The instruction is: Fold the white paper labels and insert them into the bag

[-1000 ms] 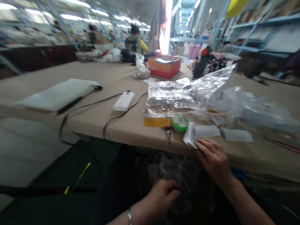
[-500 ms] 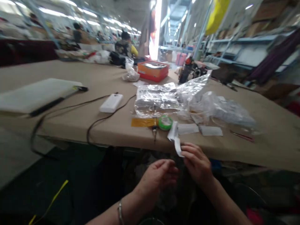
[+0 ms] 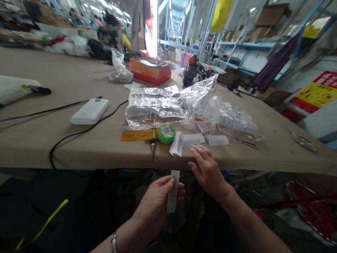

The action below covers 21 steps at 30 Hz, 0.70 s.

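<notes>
A narrow white strip [image 3: 172,197] is pinched between the thumb and fingers of my left hand [image 3: 158,196], just below the table edge. My right hand [image 3: 209,172] holds nothing; its fingers are apart over the table's front edge. Beyond its fingertips lie a fanned stack of white strips [image 3: 176,144], a second stack of strips [image 3: 193,139] and a third stack [image 3: 217,140]. To their left are a green-rimmed round container [image 3: 166,134] and a pen-like tool with a metal tip [image 3: 153,149], which lies across an amber film strip [image 3: 137,135].
Clear plastic bags [image 3: 158,105] with white contents lie behind the strips. A white power bank [image 3: 90,111] and a black cable [image 3: 79,131] are on the left. Farther back stand an orange box [image 3: 151,72] and a dark bottle [image 3: 190,72]. Pink tweezers [image 3: 246,143] lie right. A person [image 3: 112,35] sits beyond.
The white strip has passed from my right hand to my left. My right hand has opened near the strip stacks. The view has turned to the right.
</notes>
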Available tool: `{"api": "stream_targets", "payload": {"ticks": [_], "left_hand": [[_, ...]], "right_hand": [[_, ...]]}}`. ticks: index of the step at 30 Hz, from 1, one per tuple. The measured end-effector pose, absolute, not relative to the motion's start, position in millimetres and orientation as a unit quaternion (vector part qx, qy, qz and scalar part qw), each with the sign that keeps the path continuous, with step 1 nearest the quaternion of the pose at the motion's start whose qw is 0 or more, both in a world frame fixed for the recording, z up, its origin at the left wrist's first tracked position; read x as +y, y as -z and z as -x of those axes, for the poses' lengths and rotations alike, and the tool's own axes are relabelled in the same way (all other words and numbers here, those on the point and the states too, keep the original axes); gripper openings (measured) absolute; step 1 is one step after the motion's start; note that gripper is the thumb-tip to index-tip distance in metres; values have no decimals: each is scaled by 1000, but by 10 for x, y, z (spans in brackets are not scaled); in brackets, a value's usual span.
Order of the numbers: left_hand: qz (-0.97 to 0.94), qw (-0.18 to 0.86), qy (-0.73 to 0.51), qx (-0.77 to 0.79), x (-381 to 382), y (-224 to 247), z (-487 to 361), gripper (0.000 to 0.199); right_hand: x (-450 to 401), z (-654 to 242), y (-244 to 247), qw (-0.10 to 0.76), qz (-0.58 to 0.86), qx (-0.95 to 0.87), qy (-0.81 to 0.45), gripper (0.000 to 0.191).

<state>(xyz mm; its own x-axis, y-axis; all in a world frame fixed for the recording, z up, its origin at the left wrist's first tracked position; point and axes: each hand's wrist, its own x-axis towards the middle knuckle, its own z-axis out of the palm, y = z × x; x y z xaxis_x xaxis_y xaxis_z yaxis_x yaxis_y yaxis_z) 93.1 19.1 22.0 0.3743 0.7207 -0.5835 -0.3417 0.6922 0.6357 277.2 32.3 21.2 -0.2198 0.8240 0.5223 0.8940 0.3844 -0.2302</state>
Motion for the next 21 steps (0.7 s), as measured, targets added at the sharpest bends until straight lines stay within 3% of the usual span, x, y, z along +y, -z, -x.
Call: {"api": "stream_targets", "payload": {"ticks": [4, 7, 14, 18, 21], "left_hand": [[-230, 790, -332, 462, 196, -196, -884, 11], [-239, 784, -329, 469, 214, -175, -867, 12], [-232, 778, -297, 503, 268, -256, -931, 12], [-202, 792, -293, 495, 292, -309, -984, 10], [-173, 819, -318, 445, 294, -311, -996, 12]], "right_hand": [[590, -2893, -196, 157, 625, -759, 93, 64], [542, -2913, -106, 130, 619, -767, 106, 59], [453, -3082, 52, 328, 546, -764, 97, 17], [349, -2969, 13, 439, 514, -736, 27, 13], [165, -2722, -22, 459, 445, -769, -1, 15]]}}
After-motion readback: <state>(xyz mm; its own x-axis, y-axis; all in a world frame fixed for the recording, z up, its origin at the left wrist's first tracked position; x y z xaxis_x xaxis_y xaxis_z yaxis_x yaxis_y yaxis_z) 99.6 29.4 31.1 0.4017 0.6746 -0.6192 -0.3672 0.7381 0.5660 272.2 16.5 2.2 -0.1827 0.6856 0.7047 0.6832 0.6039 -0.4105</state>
